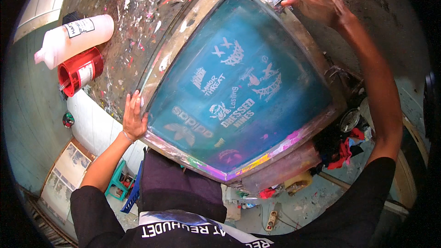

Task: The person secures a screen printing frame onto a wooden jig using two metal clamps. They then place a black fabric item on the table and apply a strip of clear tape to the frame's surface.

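Observation:
A screen printing frame [308, 41] with teal mesh fills the middle; pale printed designs and lettering show on the mesh. Its wooden border carries pink, yellow and green smears along the near edge. My left hand [134, 118] rests against the frame's left side, fingers stretched along the edge and thumb apart. At the far right corner, my right hand [318, 1] is closed on a small metal clamp [277, 0], thumb and fingers pinching it. Part of the clamp is hidden by the fingers.
A paint-spattered table [124, 32] extends under the frame to the left. On it lie a pale plastic bottle [87, 34] and a red tub [81, 71]. A green plastic stool [118, 181], a power strip [272, 220] and red cloth [345, 152] are lower down.

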Available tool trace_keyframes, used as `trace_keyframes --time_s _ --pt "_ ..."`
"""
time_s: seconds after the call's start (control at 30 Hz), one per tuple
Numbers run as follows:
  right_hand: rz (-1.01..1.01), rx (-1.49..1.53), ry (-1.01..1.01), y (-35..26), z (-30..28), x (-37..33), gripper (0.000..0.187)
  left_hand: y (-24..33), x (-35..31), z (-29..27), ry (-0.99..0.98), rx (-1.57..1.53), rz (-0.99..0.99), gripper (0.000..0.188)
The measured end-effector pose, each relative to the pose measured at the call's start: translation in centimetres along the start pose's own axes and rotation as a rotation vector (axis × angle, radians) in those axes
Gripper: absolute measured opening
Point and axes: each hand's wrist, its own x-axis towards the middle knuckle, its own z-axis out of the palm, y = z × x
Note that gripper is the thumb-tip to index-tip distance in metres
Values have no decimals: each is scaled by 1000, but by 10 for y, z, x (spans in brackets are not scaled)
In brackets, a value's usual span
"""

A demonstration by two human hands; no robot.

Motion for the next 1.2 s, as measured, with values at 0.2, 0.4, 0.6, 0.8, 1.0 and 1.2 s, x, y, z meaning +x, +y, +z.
trace_keyframes --time_s 0.2,0.4,0.6,0.8,1.0,1.2 --pt "70 -192 -15 -1 28 -32 18 -2 -3 -2 0 -4 -4 82" --pt "423 47 -122 -30 4 -20 49 -10 -10 7 46 -13 47 77" --pt "872 -52 53 -99 -72 -129 47 -3 -7 6 -7 -70 8 73" --pt "934 3 -125 -131 -65 -173 45 -11 -13 7 -47 -149 6 74" --pt "1027 -5 -15 -136 -45 -157 36 -11 -9 0 -97 -165 8 77" --pt "1005 -60 20 -137 -39 -161 35 -11 -12 -4 -119 -177 -9 78"
